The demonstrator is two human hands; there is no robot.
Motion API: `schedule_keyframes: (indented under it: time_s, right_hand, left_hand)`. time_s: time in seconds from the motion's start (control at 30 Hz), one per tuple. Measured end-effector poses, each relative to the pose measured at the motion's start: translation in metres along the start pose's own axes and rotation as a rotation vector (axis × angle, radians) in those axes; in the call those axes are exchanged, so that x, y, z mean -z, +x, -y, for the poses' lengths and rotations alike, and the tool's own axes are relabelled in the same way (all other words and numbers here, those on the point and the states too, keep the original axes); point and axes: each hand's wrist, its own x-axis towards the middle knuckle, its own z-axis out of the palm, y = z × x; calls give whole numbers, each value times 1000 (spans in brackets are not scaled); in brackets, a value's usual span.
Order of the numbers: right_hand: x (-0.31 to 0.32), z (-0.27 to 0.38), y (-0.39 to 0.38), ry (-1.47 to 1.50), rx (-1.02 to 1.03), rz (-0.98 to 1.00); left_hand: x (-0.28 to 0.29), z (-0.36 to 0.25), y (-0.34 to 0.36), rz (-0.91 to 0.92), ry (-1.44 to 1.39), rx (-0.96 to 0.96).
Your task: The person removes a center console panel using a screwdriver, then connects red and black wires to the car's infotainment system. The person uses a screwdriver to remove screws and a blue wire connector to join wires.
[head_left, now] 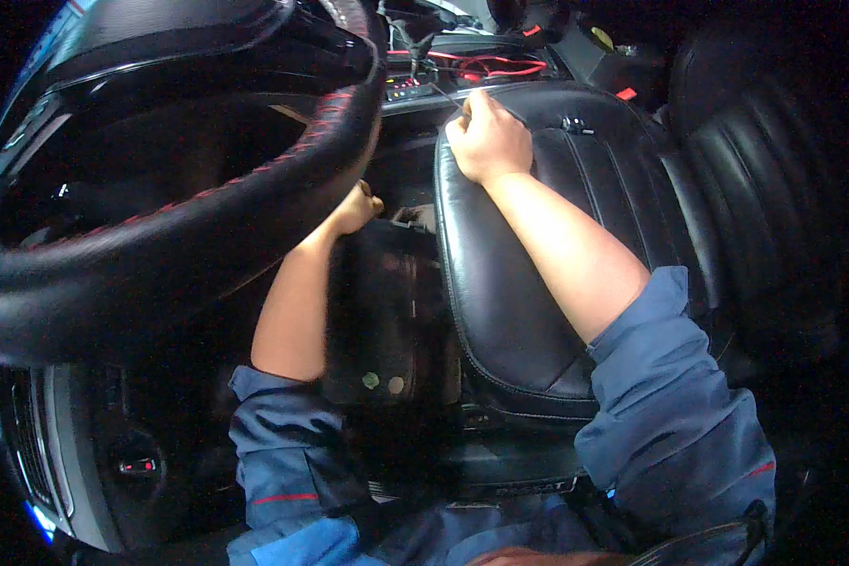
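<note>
The right hand (486,140) is clenched into a fist at the front edge of the black leather car seat cushion (509,283), knuckles up, with the wrist and bare forearm lying along the cushion's length. A thin, dark rod-like tool (446,100) sticks out from the top of the fist and angles up and to the left, toward the exposed electronics unit with small lit indicators (407,89); the tool's tip lies just short of that unit, and the handle is hidden inside the fist. Red wires (500,64) loop across the area just beyond the hand, near but apart from it.

The left hand (357,208) sits lower and to the left, in the dark gap between the seat cushion and the black steering wheel with red stitching (208,189). Its fingers are curled closed, but the wheel rim covers part of it, and it cannot be told whether it grips anything. Just beside it, to the right, is a dark plastic console panel (387,302) running down alongside the cushion.

Both rolled-up blue work sleeves (670,415) come in from the lower edge. The black ribbed seat backrest (755,170) lies to the right, well apart from both hands.
</note>
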Motion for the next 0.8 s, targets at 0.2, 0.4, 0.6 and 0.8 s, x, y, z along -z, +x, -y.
schedule_keyframes:
  time_s: [0.2,0.4,0.6,0.8]
  right_hand:
    - [7,6,0,-15,-42,57]
    - [6,5,-1,-39,-42,66]
    - [1,1,0,-43,-40,26]
    - [0,-2,2,-59,-44,14]
  left_hand:
    - [-7,18,-59,-10,-77,-34]
    - [-7,41,-85,107,150,-148]
    - [-1,41,-96,157,164,-214]
    - [4,39,-94,318,200,-201]
